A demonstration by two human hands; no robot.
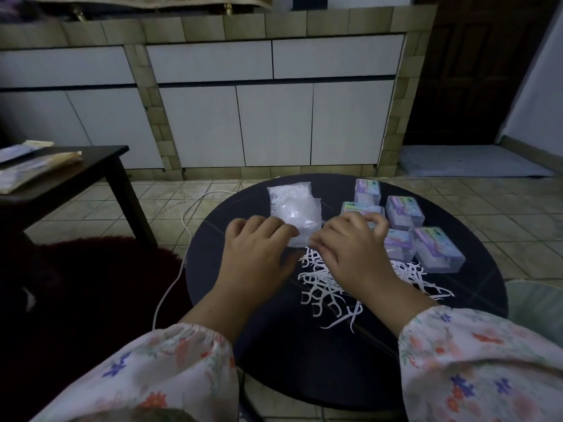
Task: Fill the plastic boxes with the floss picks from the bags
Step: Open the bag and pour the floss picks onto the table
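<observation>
Both hands over the round dark counter [475, 287], palms down, floral sleeves [475, 360] at the wrists. Left hand [259, 254]: fingers [275, 234] curled close together, tips on the near left edge of the clear plastic bag [294, 213] of floss picks; looks like a pinch on the bag edge, but the thumb is hidden so can't confirm the exact grip. Right hand [353, 248]: fingers [376, 222] bent and bunched, tips at the near right corner of the same bag; thumb side also hidden. Bag lies flat near the counter's far-middle, white picks visible inside at its far end. Loose floss picks [323, 290] are spilled in a pile on the counter just below and under the right hand, spreading right toward the boxes. Five clear plastic boxes [438, 252] with purple labels sit lids closed on the right half of the counter, clustered close; one is partly covered by the right hand. White cable [182, 233] runs along the tiled floor left of the counter. Dark side table [100, 166] with papers at far left.
</observation>
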